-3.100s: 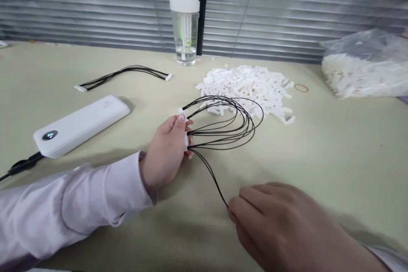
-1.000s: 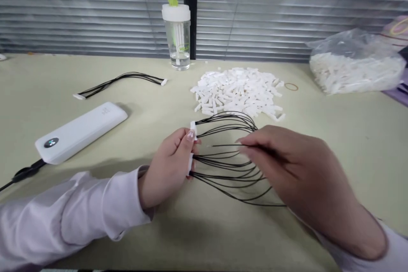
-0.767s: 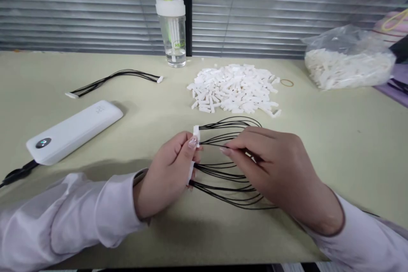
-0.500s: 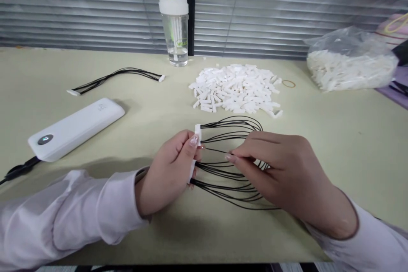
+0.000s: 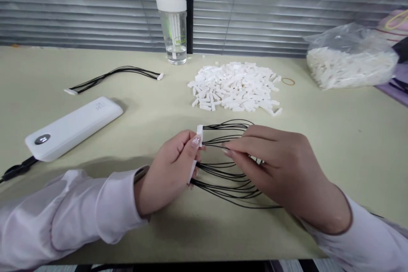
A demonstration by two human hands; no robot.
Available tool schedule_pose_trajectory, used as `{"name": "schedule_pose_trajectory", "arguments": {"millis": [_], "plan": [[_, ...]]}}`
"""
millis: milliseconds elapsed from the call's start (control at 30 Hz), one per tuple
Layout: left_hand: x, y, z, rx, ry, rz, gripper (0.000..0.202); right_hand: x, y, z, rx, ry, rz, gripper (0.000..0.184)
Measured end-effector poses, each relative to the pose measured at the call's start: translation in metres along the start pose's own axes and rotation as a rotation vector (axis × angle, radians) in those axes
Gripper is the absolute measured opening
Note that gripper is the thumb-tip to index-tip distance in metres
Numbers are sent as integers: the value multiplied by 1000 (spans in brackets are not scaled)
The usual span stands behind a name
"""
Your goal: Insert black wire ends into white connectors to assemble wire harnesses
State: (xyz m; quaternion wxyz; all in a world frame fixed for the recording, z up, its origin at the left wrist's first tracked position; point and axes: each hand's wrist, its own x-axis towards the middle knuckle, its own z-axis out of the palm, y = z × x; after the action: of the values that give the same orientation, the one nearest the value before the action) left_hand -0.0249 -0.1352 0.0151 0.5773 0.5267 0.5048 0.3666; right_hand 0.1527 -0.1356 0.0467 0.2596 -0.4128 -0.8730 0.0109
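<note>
My left hand (image 5: 174, 170) is closed around two white connector housings, the upper housing (image 5: 199, 135) between thumb and fingers and the lower housing (image 5: 193, 170) against the palm side. Black wires (image 5: 219, 174) fan out of both housings and curve to the right. With thumb and forefinger, my right hand (image 5: 274, 165) pinches one thin black wire a short way right of the upper housing. The wire's end reaches that housing by my left fingertips; whether it is seated inside I cannot tell. My right palm hides the far bends of the wires.
Behind the hands lies a pile of white housings (image 5: 236, 87). A finished-looking black cable (image 5: 117, 72) and a white power bank (image 5: 75, 127) lie to the left. A water bottle (image 5: 174, 29), a rubber band (image 5: 288, 81) and a plastic bag of white pieces (image 5: 350, 61) stand or lie farther back.
My right hand has moved slightly left and up with the pinched wire, whose end is now at the upper housing instead of just below it. My left hand has barely moved.
</note>
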Motion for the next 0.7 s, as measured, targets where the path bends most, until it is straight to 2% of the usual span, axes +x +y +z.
{"name": "schedule_pose_trajectory", "arguments": {"millis": [233,400,600,700], "plan": [[2,-1,1,2,-22,-25,32,-5,0,5,-192,60,-70,14],[5,-1,1,12,-32,-35,32,-7,3,8,-257,73,-205,14],[4,-1,2,49,-64,-7,30,-3,0,17,-270,7,-198,17],[4,-1,1,49,-70,-3,30,2,-1,16,-257,18,-189,18]]}}
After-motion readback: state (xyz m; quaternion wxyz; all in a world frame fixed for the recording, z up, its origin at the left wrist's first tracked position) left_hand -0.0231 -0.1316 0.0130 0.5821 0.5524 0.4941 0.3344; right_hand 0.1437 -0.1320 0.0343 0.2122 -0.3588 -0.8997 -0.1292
